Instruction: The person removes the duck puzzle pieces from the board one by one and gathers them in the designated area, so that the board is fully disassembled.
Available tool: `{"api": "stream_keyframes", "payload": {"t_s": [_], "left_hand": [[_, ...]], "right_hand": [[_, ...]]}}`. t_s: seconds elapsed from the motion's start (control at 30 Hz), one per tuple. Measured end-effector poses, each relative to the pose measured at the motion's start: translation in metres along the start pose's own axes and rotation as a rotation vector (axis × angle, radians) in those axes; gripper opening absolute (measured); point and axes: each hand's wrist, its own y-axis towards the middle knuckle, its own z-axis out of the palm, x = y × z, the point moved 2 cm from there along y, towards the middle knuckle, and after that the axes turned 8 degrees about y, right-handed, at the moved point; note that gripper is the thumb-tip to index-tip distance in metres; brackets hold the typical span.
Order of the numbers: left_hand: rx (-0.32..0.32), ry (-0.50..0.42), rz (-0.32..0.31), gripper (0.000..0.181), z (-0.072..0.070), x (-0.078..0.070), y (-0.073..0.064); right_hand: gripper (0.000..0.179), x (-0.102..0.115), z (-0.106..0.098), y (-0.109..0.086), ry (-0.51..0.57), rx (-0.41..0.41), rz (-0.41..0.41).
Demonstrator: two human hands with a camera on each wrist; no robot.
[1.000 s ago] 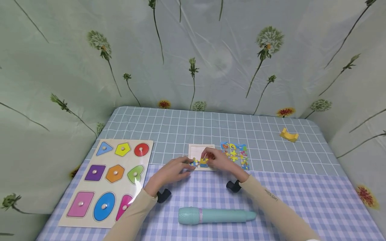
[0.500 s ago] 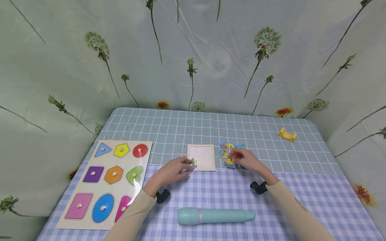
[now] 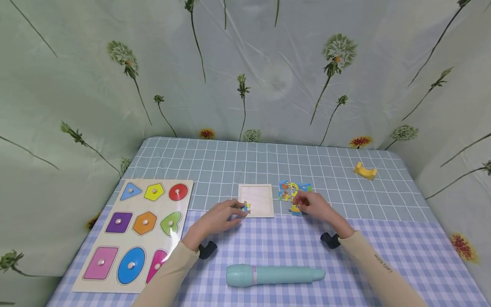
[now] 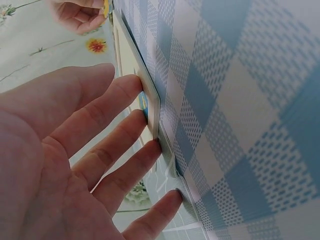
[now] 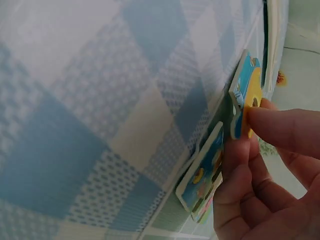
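Note:
My left hand [image 3: 221,216] rests its extended fingertips on the near-left corner of a square wooden puzzle tray [image 3: 261,201]. In that corner sits a small blue-and-yellow jigsaw piece [image 3: 246,207], partly hidden by the fingers. To the right, my right hand [image 3: 315,206] pinches a yellow-and-blue jigsaw piece [image 5: 249,97] between thumb and fingers, tilted up in the right wrist view. Behind and beside that hand lie several colourful jigsaw pieces [image 3: 285,190], some hidden under it. Another blue piece [image 5: 202,172] lies right beside the held one in the right wrist view.
A knob shape board [image 3: 126,238] lies at the left. A teal toy microphone [image 3: 276,275] lies in front, between the forearms. Far right is a yellow curved block [image 3: 365,171]. The table has a checked cloth [image 3: 402,256], and a flower-printed curtain [image 3: 284,81] hangs behind.
My right hand has carried the yellow-and-blue jigsaw piece from the tray rightward to the other pieces, then shifted it slightly further right. The left hand has stayed at the tray's corner.

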Motion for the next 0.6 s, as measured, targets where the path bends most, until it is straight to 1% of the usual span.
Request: {"api": "stream_keyframes", "payload": {"t_s": [0.1,0.23,0.4,0.5,0.6], "left_hand": [[-0.004,-0.005,-0.001,0.026,0.000,-0.001,0.000],[-0.015,0.012,0.013,0.026,-0.001,-0.001,0.000],[-0.021,0.023,0.018,0.026,0.000,0.000,0.000],[-0.019,0.034,0.023,0.027,0.001,0.000,-0.001],[-0.022,0.033,0.033,0.028,0.001,0.001,-0.003]], "right_hand": [[0.019,0.003,0.002,0.000,-0.055,-0.010,-0.018],[0.017,0.006,0.004,0.001,-0.111,-0.009,-0.036],[0.018,0.006,0.005,0.003,-0.159,-0.015,-0.041],[0.018,0.008,0.006,0.005,-0.142,-0.031,-0.052],[0.017,0.014,0.009,0.008,-0.072,-0.041,-0.097]]}}
